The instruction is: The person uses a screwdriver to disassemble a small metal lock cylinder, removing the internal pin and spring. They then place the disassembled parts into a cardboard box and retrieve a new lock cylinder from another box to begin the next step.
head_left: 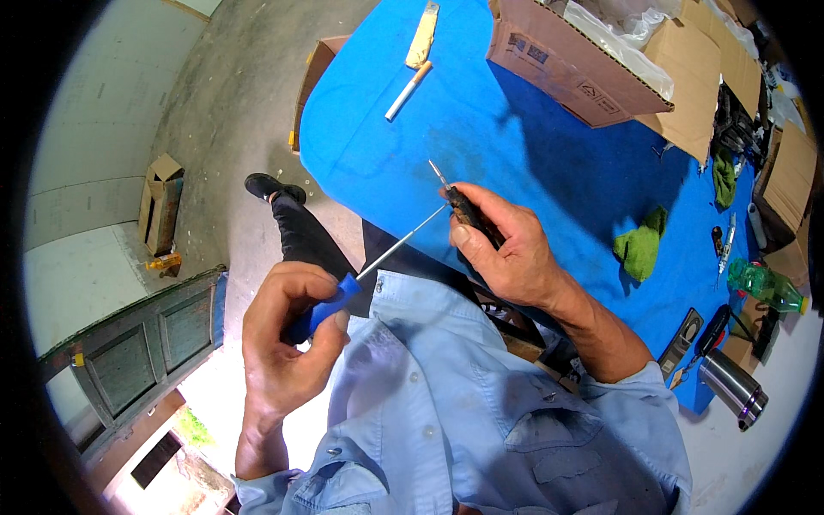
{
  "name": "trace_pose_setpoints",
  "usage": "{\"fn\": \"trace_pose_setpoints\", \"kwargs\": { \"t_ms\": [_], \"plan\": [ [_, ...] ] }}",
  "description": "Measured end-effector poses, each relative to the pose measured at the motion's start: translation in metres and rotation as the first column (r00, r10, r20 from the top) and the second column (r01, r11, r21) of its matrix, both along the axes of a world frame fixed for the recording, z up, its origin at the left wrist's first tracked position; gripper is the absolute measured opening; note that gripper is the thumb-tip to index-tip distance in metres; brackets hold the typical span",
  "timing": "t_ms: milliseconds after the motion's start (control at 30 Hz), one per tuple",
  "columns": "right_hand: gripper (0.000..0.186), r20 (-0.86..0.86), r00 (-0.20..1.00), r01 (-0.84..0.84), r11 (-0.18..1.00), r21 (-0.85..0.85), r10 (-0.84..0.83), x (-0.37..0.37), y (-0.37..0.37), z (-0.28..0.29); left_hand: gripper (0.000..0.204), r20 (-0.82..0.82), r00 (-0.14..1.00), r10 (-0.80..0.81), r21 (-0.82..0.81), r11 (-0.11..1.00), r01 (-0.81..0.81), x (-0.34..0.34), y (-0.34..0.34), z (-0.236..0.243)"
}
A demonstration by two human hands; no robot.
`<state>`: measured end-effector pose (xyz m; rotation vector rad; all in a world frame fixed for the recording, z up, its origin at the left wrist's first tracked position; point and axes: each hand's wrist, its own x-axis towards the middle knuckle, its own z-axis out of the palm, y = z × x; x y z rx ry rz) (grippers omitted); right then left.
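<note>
The right hand (515, 249) has its fingers closed on a dark-handled tool (468, 209), thumb along one side and index finger along the other, its thin metal end pointing away from the body. Nearer the body and to the left of that tool, the fingers of the left hand wrap the blue handle of a screwdriver (402, 243), its shaft aimed at the dark handle; whether the tip touches, I cannot tell. Steady work here probably calls for light pressure in line with the shaft, the right thumb clear of the tip's path in case it slips, and the dark-handled tool braced firmly. Beyond that tool, a white stick (407, 92) lies on the blue surface (360, 120); to its right lies a green cloth (639, 245); beyond and right stands a cardboard box (566, 73).
</note>
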<state>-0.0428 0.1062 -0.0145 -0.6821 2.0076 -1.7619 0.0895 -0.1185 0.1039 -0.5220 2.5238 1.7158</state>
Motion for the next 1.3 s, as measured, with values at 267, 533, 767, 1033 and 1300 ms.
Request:
{"fn": "trace_pose_setpoints", "kwargs": {
  "t_ms": [267, 533, 767, 1033, 1300],
  "plan": [
    [0.037, 0.002, 1.0, 0.013, 1.0, -0.017, -0.013, 0.0, 0.0, -0.002, 0.027, -0.205, 0.936, -0.285, -0.496, 0.855, 0.151, -0.001, -0.002, -0.001],
    [0.036, 0.004, 1.0, 0.009, 1.0, -0.014, -0.009, -0.001, 0.0, 0.001, 0.033, -0.221, 0.928, -0.3, -0.573, 0.81, 0.126, 0.003, 0.001, -0.005],
    [0.037, 0.001, 1.0, -0.011, 1.0, 0.01, 0.011, -0.001, 0.0, 0.006, 0.033, -0.211, 0.925, -0.316, -0.598, 0.79, 0.134, 0.0, 0.004, 0.0],
    [0.037, 0.021, 1.0, -0.001, 1.0, -0.011, 0.001, -0.001, 0.001, 0.003, 0.027, -0.208, 0.933, -0.293, -0.558, 0.819, 0.132, 0.003, 0.003, -0.005],
    [0.036, 0.003, 1.0, 0.008, 0.999, -0.034, -0.008, 0.0, -0.001, -0.001, 0.021, -0.148, 0.957, -0.251, -0.561, 0.818, 0.128, 0.007, 0.003, -0.004]
  ]
}}
